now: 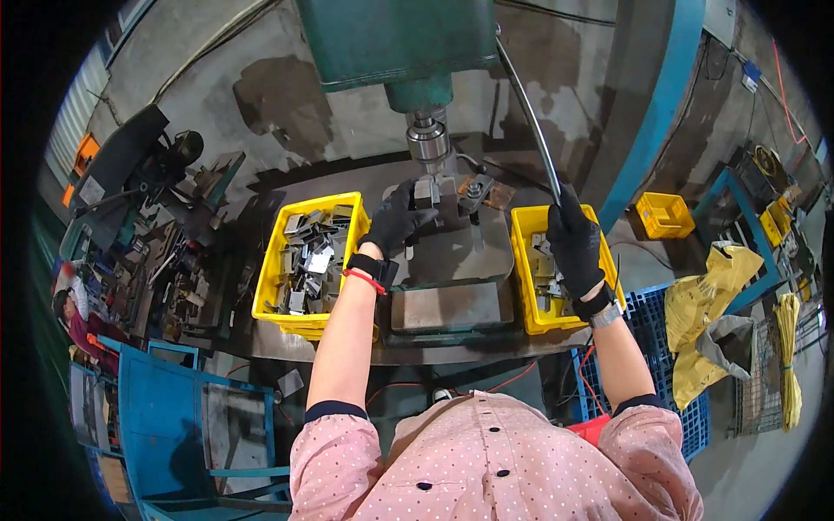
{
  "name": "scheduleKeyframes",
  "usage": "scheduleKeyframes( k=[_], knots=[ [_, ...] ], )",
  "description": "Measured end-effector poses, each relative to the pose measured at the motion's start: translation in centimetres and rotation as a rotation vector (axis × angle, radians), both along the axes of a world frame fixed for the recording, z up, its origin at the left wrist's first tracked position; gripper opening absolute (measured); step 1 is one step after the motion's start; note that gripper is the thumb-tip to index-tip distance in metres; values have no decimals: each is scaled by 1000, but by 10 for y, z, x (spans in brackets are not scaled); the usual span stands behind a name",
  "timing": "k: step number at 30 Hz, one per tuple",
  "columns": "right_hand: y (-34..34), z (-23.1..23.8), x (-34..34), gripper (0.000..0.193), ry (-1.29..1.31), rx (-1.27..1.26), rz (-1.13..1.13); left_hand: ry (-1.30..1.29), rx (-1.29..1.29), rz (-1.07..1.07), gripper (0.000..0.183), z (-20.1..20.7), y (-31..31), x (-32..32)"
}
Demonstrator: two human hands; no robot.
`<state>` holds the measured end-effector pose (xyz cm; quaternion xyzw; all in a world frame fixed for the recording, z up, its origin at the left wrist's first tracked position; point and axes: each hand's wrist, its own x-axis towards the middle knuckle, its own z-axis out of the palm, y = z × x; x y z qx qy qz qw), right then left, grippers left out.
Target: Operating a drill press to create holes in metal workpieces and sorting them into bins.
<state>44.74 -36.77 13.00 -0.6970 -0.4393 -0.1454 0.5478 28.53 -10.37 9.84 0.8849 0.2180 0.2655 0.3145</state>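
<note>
My left hand (393,222), in a black glove, pinches a small grey metal piece (425,192) beneath the chuck (428,144) of a green drill press (400,39). Whether the drill bit touches the piece is hidden. My right hand (574,243), gloved too, is wrapped round the end of the press's long metal lever (531,113), above the right yellow bin. The piece sits over the press table (489,247), beside a clamp bolt (474,191). A yellow bin (270,260) full of bent metal pieces stands left of my left hand.
The right yellow bin (522,282) holds more metal pieces. Another machine (122,174) stands far left, with a blue metal frame (165,417) below it. On the right are a blue post (651,113), a small yellow crate (665,215), yellow sacks (695,321) and a blue pallet (647,326).
</note>
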Motion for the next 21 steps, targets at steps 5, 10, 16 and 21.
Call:
scheduleKeyframes(
  k=[5, 10, 16, 21],
  knots=[
    [-4, -1, 6, 35, -48, -34, -5, 54, 74, 37, 69, 7, -5, -1],
    [-7, 12, -3, 34, -112, -4, -62, 60, -35, 55, 74, 3, -3, -3],
    [-33, 74, -22, 31, 183, -75, 39, 121, 96, 150, 70, 7, -10, 0],
    [-34, 82, -24, 32, 79, -131, -41, 90, 129, 217, 60, 1, -9, 5]
  ],
)
